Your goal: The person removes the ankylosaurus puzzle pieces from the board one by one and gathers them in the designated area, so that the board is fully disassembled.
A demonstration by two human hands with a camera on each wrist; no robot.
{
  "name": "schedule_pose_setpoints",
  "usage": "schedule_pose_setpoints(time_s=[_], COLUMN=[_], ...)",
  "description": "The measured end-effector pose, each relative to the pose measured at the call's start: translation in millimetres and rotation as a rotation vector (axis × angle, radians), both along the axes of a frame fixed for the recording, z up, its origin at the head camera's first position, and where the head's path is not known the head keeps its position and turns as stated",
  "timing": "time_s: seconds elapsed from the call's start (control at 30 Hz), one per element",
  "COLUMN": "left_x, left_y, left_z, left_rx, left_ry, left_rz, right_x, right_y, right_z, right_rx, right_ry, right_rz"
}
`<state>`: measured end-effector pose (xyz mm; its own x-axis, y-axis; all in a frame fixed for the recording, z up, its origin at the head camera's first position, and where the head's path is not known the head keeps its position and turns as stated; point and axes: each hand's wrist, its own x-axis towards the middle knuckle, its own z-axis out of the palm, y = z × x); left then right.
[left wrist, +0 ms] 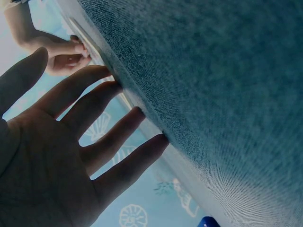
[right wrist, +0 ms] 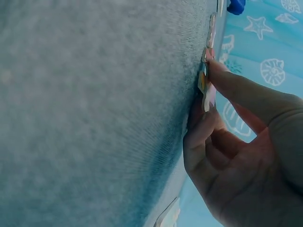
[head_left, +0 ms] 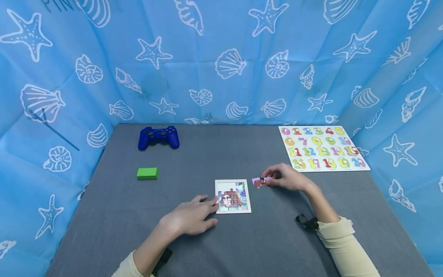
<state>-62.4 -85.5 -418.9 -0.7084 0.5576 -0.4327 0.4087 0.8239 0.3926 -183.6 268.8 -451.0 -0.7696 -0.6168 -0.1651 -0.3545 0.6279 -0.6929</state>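
Right hand [head_left: 287, 177] pinches a small pink-and-red cardboard puzzle piece [head_left: 260, 181] on the grey felt table [head_left: 194, 154], just right of the white-framed square picture puzzle tray [head_left: 233, 196]. So the tray lies to the left of those fingers. Left hand [head_left: 190, 217] rests flat, fingers relaxed, touching the tray's left edge. The piece's picture is too small to make out.

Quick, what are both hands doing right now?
Left hand: open, flat fingers touching the puzzle tray.
Right hand: pinching a puzzle piece against the table.
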Motion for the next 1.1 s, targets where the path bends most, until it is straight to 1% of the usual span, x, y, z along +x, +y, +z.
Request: schedule_pose_setpoints(time_s=[0.23, 0.37, 0.6, 0.8, 1.0, 1.1], left_x=[0.3, 0.4, 0.5, 0.4, 0.0, -0.5], left_y=[0.6, 0.9, 1.1, 0.9, 1.0, 1.1], left_z=[0.6, 0.7, 0.5, 0.1, 1.0, 0.7], left_rx=[0.001, 0.002, 0.005, 0.004, -0.003, -0.003], left_ry=[-0.001, -0.003, 0.008, 0.003, -0.006, -0.013], left_rz=[-0.003, -0.002, -0.002, 0.0, 0.008, 0.011], right_x=[2.7, 4.9, 8.4, 11.5, 13.4, 13.8], right_y=[-2.7, -4.8, -14.4, -26.9, -42.6, -52.1], right_z=[0.9, 0.9, 3.1, 5.1, 6.2, 6.3], right_rx=[0.035, 0.0, -0.071, -0.137, -0.128, -0.127], right_ry=[0.07, 0.078, 0.052, 0.001, -0.046, -0.058], right_rz=[-0.031, -0.028, -0.015, 0.027, 0.053, 0.08])
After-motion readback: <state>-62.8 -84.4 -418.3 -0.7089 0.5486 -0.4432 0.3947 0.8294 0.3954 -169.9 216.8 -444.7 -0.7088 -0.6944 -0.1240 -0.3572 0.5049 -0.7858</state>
